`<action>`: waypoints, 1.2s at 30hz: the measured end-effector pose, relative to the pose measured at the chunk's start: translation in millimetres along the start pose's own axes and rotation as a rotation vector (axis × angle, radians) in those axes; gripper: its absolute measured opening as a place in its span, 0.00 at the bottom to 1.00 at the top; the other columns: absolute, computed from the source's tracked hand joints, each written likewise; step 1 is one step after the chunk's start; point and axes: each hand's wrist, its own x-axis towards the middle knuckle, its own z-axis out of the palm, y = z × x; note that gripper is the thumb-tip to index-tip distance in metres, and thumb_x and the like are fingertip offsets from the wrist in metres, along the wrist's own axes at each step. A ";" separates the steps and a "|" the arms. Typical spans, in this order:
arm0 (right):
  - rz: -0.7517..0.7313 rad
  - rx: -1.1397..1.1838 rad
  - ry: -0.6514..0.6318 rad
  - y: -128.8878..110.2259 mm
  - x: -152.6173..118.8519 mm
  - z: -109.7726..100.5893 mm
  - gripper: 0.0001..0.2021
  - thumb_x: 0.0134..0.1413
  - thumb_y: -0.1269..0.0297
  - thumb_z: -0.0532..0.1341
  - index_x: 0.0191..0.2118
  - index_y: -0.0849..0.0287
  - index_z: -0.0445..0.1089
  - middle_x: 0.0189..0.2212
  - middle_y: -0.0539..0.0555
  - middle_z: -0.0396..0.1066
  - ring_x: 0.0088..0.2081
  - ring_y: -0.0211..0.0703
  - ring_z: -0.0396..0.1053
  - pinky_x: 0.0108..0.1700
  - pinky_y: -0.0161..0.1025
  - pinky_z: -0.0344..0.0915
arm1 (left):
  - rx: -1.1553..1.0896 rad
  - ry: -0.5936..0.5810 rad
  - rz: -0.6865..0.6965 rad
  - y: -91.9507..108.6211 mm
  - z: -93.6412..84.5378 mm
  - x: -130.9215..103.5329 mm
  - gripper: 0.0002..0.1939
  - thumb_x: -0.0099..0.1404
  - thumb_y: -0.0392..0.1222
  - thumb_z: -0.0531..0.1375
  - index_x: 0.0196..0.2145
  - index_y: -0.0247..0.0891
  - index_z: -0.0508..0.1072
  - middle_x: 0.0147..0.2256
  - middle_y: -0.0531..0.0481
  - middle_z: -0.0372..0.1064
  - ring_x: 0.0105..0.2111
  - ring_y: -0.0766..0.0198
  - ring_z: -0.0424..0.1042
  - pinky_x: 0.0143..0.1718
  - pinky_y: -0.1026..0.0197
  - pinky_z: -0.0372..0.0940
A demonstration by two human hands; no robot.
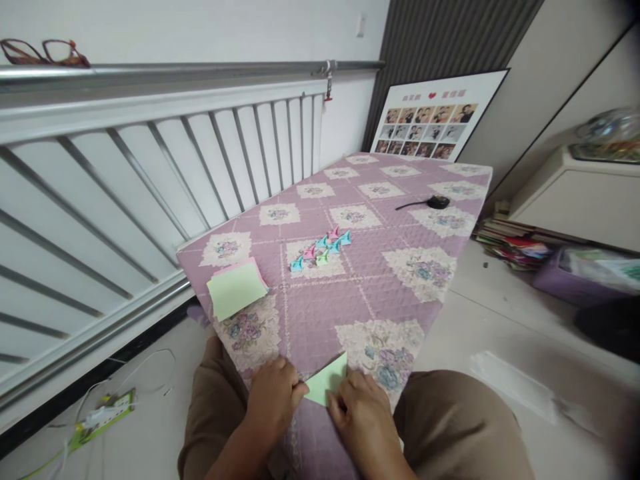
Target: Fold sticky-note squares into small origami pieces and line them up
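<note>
A light green sheet of paper [325, 383], folded into a triangle-like shape, lies at the near edge of the table. My left hand [275, 393] is closed, its thumb and fingers at the paper's left corner. On the paper's right side rests my right hand [364, 412], fingers curled and pressing on it; they cover part of that edge. Farther up the cloth sits a loose group of several small folded paper pieces [323, 257] in pink, blue and green. To the left is a stack of coloured paper [237, 290], green on top with pink showing beneath.
A purple flowered cloth [320, 313] covers the table. Toward its far right lies a black object with a thin tail [437, 202]. A white radiator [240, 153] runs along the left side. Behind the table leans a photo board [435, 120]. A power strip [105, 417] is on the floor.
</note>
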 end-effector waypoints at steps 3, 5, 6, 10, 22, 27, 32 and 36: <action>-0.010 0.029 0.030 0.7 -0.7 0.1 0.08 0.50 0.68 0.62 0.22 0.56 0.64 0.27 0.53 0.66 0.33 0.46 0.62 0.38 0.41 0.55 | -0.020 0.025 0.009 -3.7 4.5 -2.8 0.05 0.65 0.41 0.56 0.33 0.40 0.70 0.35 0.52 0.69 0.39 0.60 0.65 0.40 0.59 0.54; -0.006 0.035 0.037 0.3 -0.9 -0.4 0.08 0.50 0.69 0.62 0.23 0.56 0.64 0.27 0.53 0.65 0.33 0.46 0.62 0.37 0.41 0.55 | 0.008 0.061 0.070 -7.4 8.5 -4.8 0.06 0.67 0.39 0.54 0.37 0.41 0.71 0.38 0.52 0.68 0.41 0.61 0.65 0.43 0.59 0.54; -0.002 0.034 0.038 -0.2 -1.0 -0.8 0.08 0.49 0.69 0.62 0.23 0.56 0.64 0.27 0.53 0.65 0.33 0.46 0.62 0.37 0.41 0.55 | 0.037 0.085 0.126 -9.2 10.0 -5.6 0.07 0.67 0.39 0.54 0.40 0.43 0.71 0.41 0.53 0.68 0.42 0.61 0.64 0.45 0.58 0.54; -0.012 0.031 0.032 -2.3 -1.9 -2.7 0.07 0.50 0.70 0.62 0.24 0.56 0.65 0.27 0.52 0.65 0.32 0.45 0.62 0.36 0.40 0.55 | 0.161 0.164 0.563 -12.3 9.8 -5.6 0.13 0.71 0.42 0.50 0.52 0.49 0.66 0.53 0.53 0.64 0.50 0.60 0.60 0.49 0.56 0.51; -0.237 0.157 0.165 12.8 -24.7 -1.1 0.09 0.57 0.73 0.54 0.37 0.55 0.70 0.31 0.52 0.68 0.34 0.43 0.65 0.38 0.40 0.62 | 0.310 0.178 0.834 -7.4 1.0 -0.7 0.14 0.73 0.43 0.47 0.52 0.46 0.66 0.52 0.51 0.66 0.47 0.61 0.62 0.46 0.56 0.51; -0.360 0.033 0.148 15.6 -34.0 -4.9 0.14 0.56 0.70 0.58 0.48 0.55 0.69 0.39 0.54 0.71 0.42 0.45 0.67 0.45 0.42 0.65 | 0.312 0.178 0.853 -7.8 -1.5 -2.1 0.14 0.72 0.45 0.49 0.53 0.49 0.65 0.54 0.53 0.64 0.49 0.60 0.61 0.46 0.55 0.51; -0.466 -0.074 0.132 25.0 -40.1 -11.0 0.15 0.59 0.66 0.56 0.52 0.55 0.67 0.45 0.53 0.72 0.47 0.46 0.67 0.51 0.43 0.63 | 0.333 0.168 0.855 -20.8 -0.2 -2.3 0.15 0.71 0.45 0.50 0.54 0.52 0.64 0.56 0.54 0.62 0.51 0.59 0.59 0.49 0.54 0.50; -0.500 -0.110 0.118 29.4 -42.0 -14.7 0.15 0.60 0.63 0.57 0.52 0.53 0.67 0.48 0.51 0.72 0.49 0.45 0.67 0.52 0.43 0.62 | 0.359 0.144 0.798 -40.9 -4.7 -6.9 0.16 0.70 0.43 0.51 0.54 0.51 0.63 0.58 0.54 0.60 0.54 0.57 0.57 0.52 0.52 0.49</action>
